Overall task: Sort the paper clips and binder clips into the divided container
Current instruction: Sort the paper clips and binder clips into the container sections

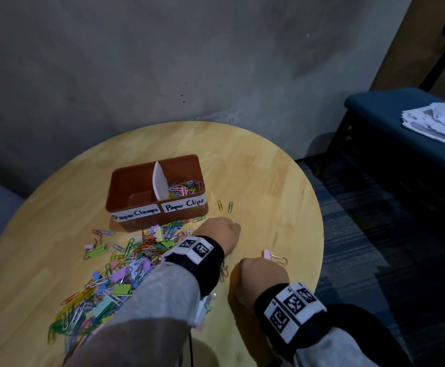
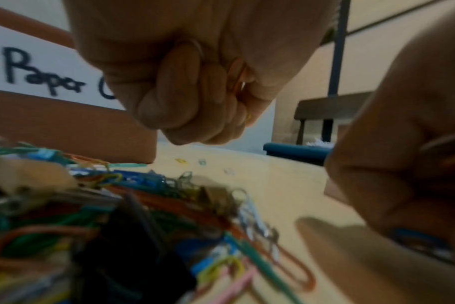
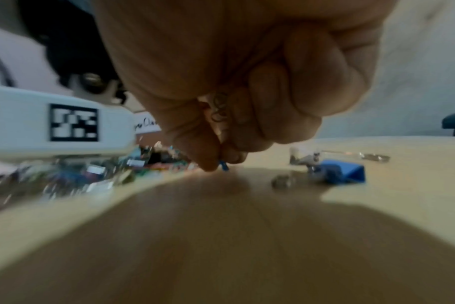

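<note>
Wooden and round, the table (image 1: 269,181) carries a brown box (image 1: 134,181) with a white divider and two labels; the right half, marked for paper clips, already holds a small coloured heap, while the half marked for clamps looks empty. A big mixed pile of clips (image 1: 105,282) lies in front of the box, close enough for short trips. The left hand (image 1: 220,233) is clenched just beside the box, and its fingers (image 2: 185,92) seem to grasp an orange clip, probably to carry it over. The right hand (image 1: 261,279) is also curled, its fingers (image 3: 208,156) pinching a small blue clip near the table. A pink binder clip (image 1: 271,256) waits beside it.
</note>
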The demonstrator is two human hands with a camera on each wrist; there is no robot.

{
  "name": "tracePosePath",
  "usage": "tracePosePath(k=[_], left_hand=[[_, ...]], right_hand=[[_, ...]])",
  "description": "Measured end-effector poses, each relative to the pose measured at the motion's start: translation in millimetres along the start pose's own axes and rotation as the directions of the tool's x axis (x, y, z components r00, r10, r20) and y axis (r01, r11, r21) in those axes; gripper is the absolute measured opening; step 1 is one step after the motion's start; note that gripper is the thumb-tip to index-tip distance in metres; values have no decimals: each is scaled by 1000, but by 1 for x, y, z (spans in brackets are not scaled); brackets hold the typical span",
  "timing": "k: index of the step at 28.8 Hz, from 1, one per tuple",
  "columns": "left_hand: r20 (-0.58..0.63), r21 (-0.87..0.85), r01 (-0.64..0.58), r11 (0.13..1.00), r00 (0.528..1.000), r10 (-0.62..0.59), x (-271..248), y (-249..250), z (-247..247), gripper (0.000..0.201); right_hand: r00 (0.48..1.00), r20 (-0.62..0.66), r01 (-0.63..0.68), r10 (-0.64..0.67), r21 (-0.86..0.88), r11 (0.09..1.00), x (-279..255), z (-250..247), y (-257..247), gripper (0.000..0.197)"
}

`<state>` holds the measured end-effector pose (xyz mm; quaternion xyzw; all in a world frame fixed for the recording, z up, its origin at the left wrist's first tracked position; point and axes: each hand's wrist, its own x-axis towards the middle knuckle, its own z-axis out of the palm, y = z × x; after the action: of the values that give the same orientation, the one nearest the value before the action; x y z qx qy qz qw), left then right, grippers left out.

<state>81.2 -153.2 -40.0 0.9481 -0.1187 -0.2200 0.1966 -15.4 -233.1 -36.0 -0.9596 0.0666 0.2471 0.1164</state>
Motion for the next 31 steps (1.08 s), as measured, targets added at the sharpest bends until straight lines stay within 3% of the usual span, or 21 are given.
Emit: tracePosePath(k=[3, 5, 6, 8, 10, 12, 14, 16, 22, 26, 31], left_hand=[[-101, -323, -2, 946, 994, -32, -7, -11, -18, 38], [-91, -665, 39, 746, 987, -133, -10, -16, -32, 34], [-46, -779, 71, 623, 984, -170, -13, -18, -40, 33], [41, -876, 125, 465, 982, -186, -17, -23, -54, 33], [76, -939, 122, 320, 985, -155, -22, -27, -68, 31], [93, -981, 115, 156, 985, -142, -24, -30, -78, 26], [117, -992, 122, 30, 985, -130, -23, -33, -87, 21], [155, -988, 150, -46, 980, -124, -20, -37, -95, 19], [255, -967, 243, -81, 943, -214, -2, -54, -106, 26], [249, -968, 239, -72, 946, -208, 5, -56, -112, 43], [204, -979, 195, -60, 950, -236, 15, -56, -122, 44]], right_hand=[[998, -69, 4, 10, 195, 981, 1, -19, 1, 17], [997, -74, 23, 14, 485, 874, 8, -35, 0, 17], [998, -59, 18, 29, 671, 741, 12, -45, 0, 19], [998, 0, -28, 69, 915, 402, 22, -64, -2, 27], [998, 48, -53, 39, 989, 135, 28, -81, -6, 26], [999, 47, -47, -19, 999, -17, 35, -97, -13, 21], [998, 49, -50, -40, 998, -24, 48, -108, -19, 21], [996, 75, -73, -39, 996, 47, 65, -114, -26, 22], [981, 187, -194, 50, 954, 229, 100, -110, -42, 9], [986, 169, -170, 15, 979, 113, 110, -111, -51, 6], [996, 85, -85, -39, 996, -10, 119, -126, -65, 7]])
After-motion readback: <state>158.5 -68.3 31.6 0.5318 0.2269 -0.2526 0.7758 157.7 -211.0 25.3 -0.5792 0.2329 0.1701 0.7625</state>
